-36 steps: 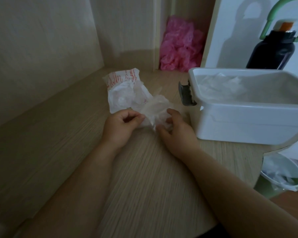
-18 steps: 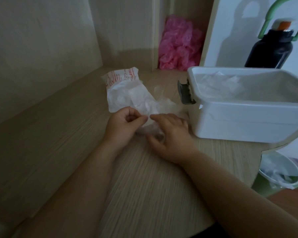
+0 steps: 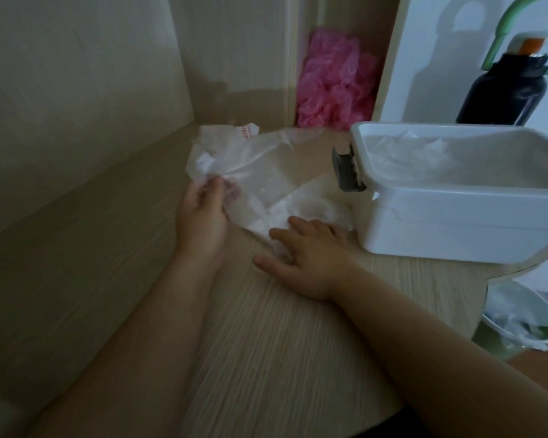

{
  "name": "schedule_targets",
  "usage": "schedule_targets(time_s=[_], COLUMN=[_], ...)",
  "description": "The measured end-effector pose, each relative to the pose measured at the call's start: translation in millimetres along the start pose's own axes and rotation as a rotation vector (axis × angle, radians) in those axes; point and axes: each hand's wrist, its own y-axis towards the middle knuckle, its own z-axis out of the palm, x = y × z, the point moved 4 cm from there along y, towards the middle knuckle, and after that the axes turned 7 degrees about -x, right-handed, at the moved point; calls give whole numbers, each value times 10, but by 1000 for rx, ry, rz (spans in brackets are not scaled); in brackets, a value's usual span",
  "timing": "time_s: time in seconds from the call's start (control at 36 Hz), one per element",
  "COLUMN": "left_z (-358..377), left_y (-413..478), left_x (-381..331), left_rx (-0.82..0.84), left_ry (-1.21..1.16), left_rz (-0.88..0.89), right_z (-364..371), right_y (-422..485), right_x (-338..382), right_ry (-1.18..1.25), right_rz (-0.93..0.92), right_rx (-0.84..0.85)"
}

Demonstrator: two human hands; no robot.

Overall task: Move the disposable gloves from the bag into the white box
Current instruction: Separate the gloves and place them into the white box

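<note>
In the head view, the left hand (image 3: 203, 213) is a little above the pale wood-grain table (image 3: 266, 358). Its thumb and fingers pinch the crumpled edge of a clear plastic bag with red print (image 3: 250, 156), which is held up and stretched toward the back corner. At the bag's lower end a flat stack of translucent disposable gloves (image 3: 301, 207) lies on the table, just beside the white plastic box (image 3: 456, 222). The right hand (image 3: 310, 257) lies palm down with its fingers spread and straight, and its fingertips press on the near edge of that stack. The box stands open on the right side of the table with a grey latch (image 3: 347, 172) on its left end. More crumpled clear gloves (image 3: 405, 153) lie inside it. A bunched pink plastic bundle (image 3: 336, 86) sits in the back corner. A dark bottle with a green loop handle (image 3: 503, 90) stands behind the box. Below the table edge on the right is a green bin lined with plastic (image 3: 519, 336).
</note>
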Motion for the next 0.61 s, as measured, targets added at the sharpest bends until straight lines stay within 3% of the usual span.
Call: schedule_targets(time_s=[0.11,0.22,0.39,0.61], left_z=[-61,-92,185,470], left_y=[135,222,173,-139], left_x=[-174,-498,-896,-1051], left_rx=[-99,-145,210,537], left_ry=[-109,-171,-537,-730], left_rz=[55,160,-133,-300], right_z=[-104,-480,-922,-1150], right_y=[38,33,93,221], right_x=[8,197,449,380], right_ry=[50,235,813,1536], right_rz=[81,100,139,463], right_rx=[-8,-197,-327,-75])
